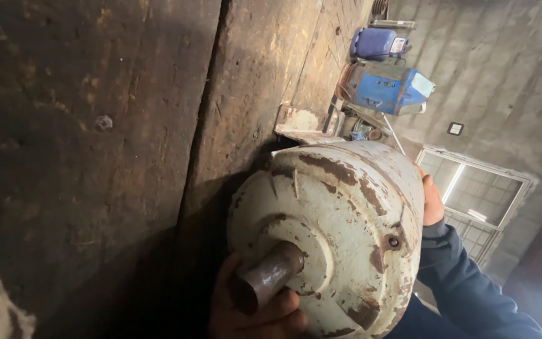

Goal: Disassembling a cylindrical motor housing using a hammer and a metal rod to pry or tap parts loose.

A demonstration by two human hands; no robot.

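Against the worn wooden planks (95, 157) sat the big rusty motor (340, 232). My left hand (258, 314) cupped its end under the stubby shaft (268, 276), and my right hand (432, 202) pressed flat on its side. It looked very heavy and hard, so I held it from both sides.

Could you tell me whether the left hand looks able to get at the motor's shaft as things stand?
Probably yes: the left hand already lies right under the shaft of the motor, touching it, nothing between.
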